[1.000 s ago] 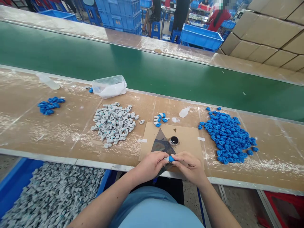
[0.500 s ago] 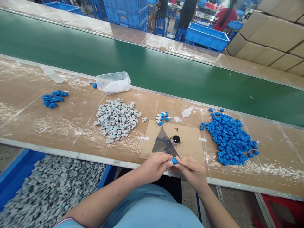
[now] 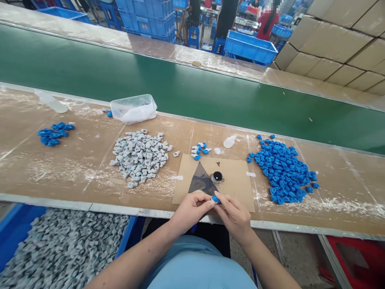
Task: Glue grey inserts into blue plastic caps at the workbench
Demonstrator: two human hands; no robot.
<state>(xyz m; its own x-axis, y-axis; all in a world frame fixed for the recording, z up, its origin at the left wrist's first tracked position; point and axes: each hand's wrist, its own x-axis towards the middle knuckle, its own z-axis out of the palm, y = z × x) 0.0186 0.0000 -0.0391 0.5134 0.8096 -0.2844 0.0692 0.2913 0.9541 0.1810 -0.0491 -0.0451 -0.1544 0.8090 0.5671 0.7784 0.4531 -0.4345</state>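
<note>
My left hand (image 3: 192, 209) and my right hand (image 3: 234, 216) meet over the table's front edge. Both pinch one small blue piece (image 3: 215, 199) between their fingertips. Just beyond them a dark triangular sheet (image 3: 202, 181) and a small round pot of black liquid (image 3: 217, 176) rest on a cardboard sheet (image 3: 237, 184). Several blue-and-white pieces (image 3: 197, 152) lie behind the cardboard. A heap of grey pieces (image 3: 141, 156) is on the left, a heap of blue pieces (image 3: 282, 170) on the right.
A clear plastic tub (image 3: 134, 109), a white bottle (image 3: 51, 101) and a small blue pile (image 3: 53, 134) stand at the left. Beyond the table runs a green belt (image 3: 180, 90). A blue crate of grey pieces (image 3: 66, 245) sits below the left front edge.
The view has shifted, so the table things appear further left. The blue piece has turned between my fingertips, and my right hand's fingers are now more upright around it.
</note>
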